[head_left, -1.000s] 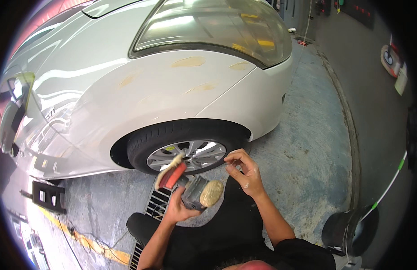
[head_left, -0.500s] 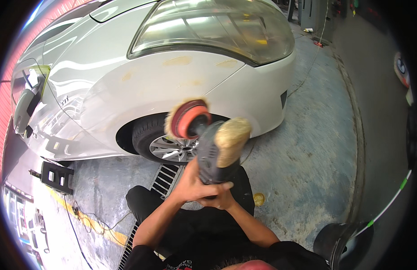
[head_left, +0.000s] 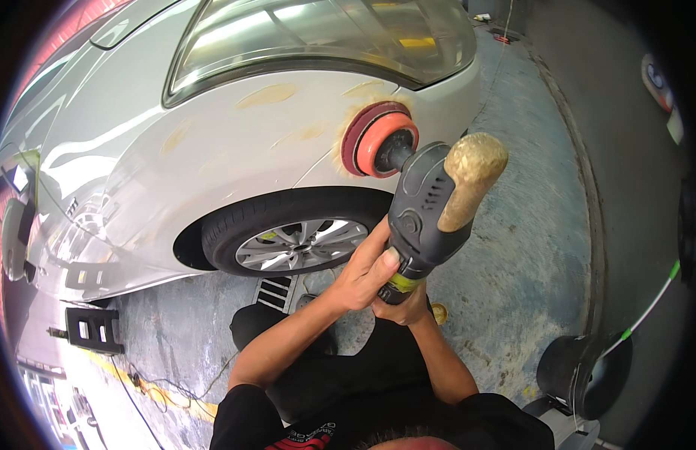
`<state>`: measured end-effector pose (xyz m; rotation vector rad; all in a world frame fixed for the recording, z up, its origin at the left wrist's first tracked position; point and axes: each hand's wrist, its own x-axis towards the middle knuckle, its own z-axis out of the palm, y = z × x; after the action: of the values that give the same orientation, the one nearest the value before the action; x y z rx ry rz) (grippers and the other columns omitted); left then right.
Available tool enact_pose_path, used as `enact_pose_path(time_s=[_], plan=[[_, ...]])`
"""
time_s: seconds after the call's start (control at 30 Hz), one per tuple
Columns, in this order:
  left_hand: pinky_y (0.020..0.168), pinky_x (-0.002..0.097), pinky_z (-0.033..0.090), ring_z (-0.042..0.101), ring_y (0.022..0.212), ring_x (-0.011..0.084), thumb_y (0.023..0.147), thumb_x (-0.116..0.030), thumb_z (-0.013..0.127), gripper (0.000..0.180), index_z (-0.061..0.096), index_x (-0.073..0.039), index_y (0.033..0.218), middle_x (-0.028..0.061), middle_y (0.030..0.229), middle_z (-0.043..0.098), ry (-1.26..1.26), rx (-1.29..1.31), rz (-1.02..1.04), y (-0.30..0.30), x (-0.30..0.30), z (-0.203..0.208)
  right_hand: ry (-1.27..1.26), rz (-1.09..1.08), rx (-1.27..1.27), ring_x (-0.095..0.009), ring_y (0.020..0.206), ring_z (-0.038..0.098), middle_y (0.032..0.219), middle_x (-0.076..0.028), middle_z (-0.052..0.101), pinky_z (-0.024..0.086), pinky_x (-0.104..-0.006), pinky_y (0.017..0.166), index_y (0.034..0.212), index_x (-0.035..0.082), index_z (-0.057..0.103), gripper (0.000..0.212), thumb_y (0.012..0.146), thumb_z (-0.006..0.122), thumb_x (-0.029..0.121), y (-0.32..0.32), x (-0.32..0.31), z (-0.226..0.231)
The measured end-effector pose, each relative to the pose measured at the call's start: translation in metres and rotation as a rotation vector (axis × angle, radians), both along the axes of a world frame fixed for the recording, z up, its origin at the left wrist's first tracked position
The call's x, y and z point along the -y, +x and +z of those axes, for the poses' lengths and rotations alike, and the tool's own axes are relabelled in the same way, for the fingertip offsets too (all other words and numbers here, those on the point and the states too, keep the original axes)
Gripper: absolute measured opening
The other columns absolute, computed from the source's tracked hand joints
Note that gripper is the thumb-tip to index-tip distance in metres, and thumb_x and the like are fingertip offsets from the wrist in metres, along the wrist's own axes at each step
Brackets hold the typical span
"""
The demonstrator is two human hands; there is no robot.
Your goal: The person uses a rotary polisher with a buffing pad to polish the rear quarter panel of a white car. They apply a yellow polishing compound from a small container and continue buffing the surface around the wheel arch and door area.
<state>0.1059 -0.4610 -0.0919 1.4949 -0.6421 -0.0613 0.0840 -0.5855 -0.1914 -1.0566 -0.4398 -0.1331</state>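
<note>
A dark grey polisher (head_left: 426,206) with a tan-smeared top is held in both my hands, its body tilted up and to the right. My left hand (head_left: 365,271) wraps round its rear body, thumb on top. Below it, my right hand (head_left: 402,307) closes round the back end, its fingers partly hidden. The orange backing plate and fuzzy pad (head_left: 357,139) lie at the front corner of a pale car (head_left: 235,154), below the headlight (head_left: 325,37). I cannot tell how firmly the pad touches. Tan smears (head_left: 267,95) mark the panel.
Beneath the wheel arch is the front wheel (head_left: 303,246), beside a floor grate (head_left: 275,292). A black step stool (head_left: 96,330) and loose cables (head_left: 164,394) lie at left. At right stands a black bucket (head_left: 584,375) near a dark wall (head_left: 588,82).
The polisher and both hands have moved up and to the right. Its pad has gone from in front of the wheel arch to the panel below the headlight. My view has shifted too.
</note>
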Motion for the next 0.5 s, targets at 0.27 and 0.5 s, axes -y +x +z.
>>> enact_pose_path(time_s=[0.27,0.5], plan=[[0.11,0.0431,0.048,0.063,0.127,0.0335,0.076,-0.045,0.092,0.104,0.043,0.009,0.151,0.0262,0.134,0.064,0.166,-0.043,0.115,0.032,0.029,0.03,0.024,0.033,-0.077,-0.015,0.093,0.072,0.106,-0.009,0.072,0.059,-0.0316,0.082,0.123,-0.002,0.063,0.058,0.071,0.086,0.01,0.017,0.016,-0.009],[0.095,0.0415,0.056,0.074,0.102,0.0322,0.075,-0.041,0.092,0.09,0.052,0.009,0.139,0.0237,0.11,0.073,0.335,0.04,0.276,0.042,0.032,0.052,0.135,0.079,-0.096,-0.021,0.104,0.069,0.119,-0.008,0.066,0.058,-0.0348,0.093,0.145,-0.001,0.047,0.084,0.069,0.083,0.01,0.036,0.004,-0.006]])
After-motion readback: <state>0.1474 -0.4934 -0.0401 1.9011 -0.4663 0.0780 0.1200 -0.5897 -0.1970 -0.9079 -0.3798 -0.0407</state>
